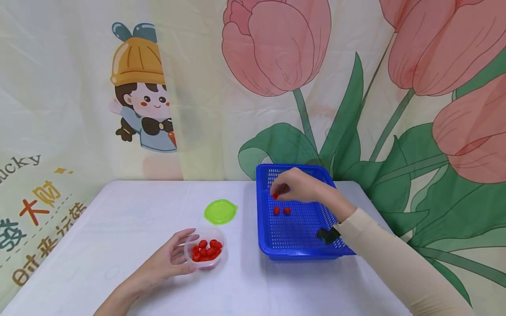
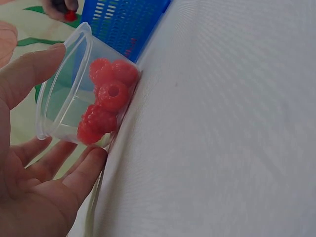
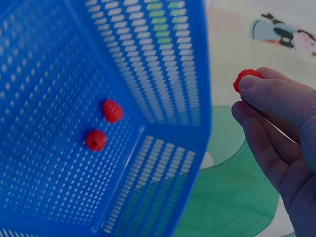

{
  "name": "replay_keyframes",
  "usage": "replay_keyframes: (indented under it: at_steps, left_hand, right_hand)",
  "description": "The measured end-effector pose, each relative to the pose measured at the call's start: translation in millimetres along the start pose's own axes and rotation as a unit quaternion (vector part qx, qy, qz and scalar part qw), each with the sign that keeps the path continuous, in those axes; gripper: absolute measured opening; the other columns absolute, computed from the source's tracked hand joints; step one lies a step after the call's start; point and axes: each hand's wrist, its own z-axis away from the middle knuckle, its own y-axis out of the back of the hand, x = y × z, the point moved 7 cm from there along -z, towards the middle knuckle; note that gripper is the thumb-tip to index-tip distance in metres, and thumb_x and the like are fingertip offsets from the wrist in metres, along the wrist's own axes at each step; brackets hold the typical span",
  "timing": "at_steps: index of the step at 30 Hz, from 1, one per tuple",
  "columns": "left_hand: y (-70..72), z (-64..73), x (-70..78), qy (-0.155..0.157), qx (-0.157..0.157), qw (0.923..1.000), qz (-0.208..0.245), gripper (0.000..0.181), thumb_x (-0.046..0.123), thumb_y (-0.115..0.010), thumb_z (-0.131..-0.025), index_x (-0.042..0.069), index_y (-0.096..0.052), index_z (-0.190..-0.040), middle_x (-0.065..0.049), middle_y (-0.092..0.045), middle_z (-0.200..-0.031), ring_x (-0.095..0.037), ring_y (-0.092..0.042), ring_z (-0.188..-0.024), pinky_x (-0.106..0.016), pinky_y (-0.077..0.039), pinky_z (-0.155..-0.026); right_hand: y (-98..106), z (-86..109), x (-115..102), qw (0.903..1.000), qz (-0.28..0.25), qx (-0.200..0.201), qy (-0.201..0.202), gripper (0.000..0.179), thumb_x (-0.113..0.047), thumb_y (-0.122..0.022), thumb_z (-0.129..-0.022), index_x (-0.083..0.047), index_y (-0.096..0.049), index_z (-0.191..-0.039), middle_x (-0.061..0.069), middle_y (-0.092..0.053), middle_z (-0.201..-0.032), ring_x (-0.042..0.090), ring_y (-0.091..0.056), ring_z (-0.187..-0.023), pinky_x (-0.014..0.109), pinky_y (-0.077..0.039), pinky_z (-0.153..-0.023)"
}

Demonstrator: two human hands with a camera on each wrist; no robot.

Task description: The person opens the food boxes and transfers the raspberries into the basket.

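At left, gripping a clear plastic tub (image 1: 207,264) with the left hand (image 1: 170,256), fingers curved round it and thumb on the near side. Inside it, a heap of raspberries (image 1: 207,251). Just behind and slightly rightward, flat on the white-covered table (image 1: 245,285), a lime-green lid (image 1: 220,211). Farther right, on the same table, a blue perforated basket (image 1: 304,253) with two loose raspberries (image 1: 287,211) just apart on its floor. In the head view, over the basket's left part, pinching a single raspberry (image 1: 275,195) between fingertips of the right hand (image 1: 294,184). Beyond, a beige sleeve (image 1: 379,259).
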Motion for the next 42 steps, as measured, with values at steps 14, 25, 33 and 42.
replay_keyframes:
  at_steps: [14,25,33,42]
  left_hand:
    - [-0.8,-1.1,0.9,-0.006,-0.001,1.0,-0.001,0.091,0.013,-0.085,-0.091,0.018,-0.031,-0.164,-0.019,-0.04,-0.165,-0.046,-0.04,-0.151,-0.013,-0.047,-0.103]
    - [-0.5,-0.4,2.3,-0.01,-0.003,0.9999,-0.005,0.091,0.014,-0.084,-0.091,0.017,-0.03,-0.164,-0.019,-0.039,-0.165,-0.046,-0.041,-0.151,-0.013,-0.048,-0.103]
    - [-1.2,-1.4,1.8,-0.006,-0.006,0.9999,-0.005,0.09,0.015,-0.084,-0.092,0.019,-0.031,-0.164,-0.018,-0.039,-0.165,-0.045,-0.041,-0.151,-0.014,-0.048,-0.103]
    - [-0.6,-1.3,0.7,-0.009,-0.005,0.9999,-0.003,0.091,0.014,-0.084,-0.091,0.018,-0.03,-0.164,-0.018,-0.04,-0.165,-0.046,-0.04,-0.152,-0.013,-0.048,-0.103]
  right_hand:
    - [-15.4,2.3,60.2,0.9961,0.027,-0.024,-0.08,0.014,-0.005,-0.078,-0.097,-0.012,-0.08,-0.109,0.001,-0.077,-0.103,0.012,-0.072,-0.093,0.029,-0.062,-0.088]
    - [-40.2,10.0,96.9,0.9953,0.038,-0.045,-0.077,0.011,0.0,-0.078,-0.095,-0.004,-0.08,-0.105,0.005,-0.078,-0.1,0.012,-0.073,-0.09,0.029,-0.062,-0.083]
    - [-55.6,16.7,114.6,0.9909,0.042,-0.059,-0.113,0.01,-0.002,-0.079,-0.095,-0.007,-0.081,-0.103,0.003,-0.077,-0.097,0.01,-0.071,-0.087,0.029,-0.062,-0.082]
    - [-61.2,15.3,118.9,0.9906,0.057,-0.067,-0.105,0.011,-0.001,-0.08,-0.093,-0.009,-0.08,-0.101,0.0,-0.077,-0.096,0.01,-0.07,-0.087,0.029,-0.061,-0.082]
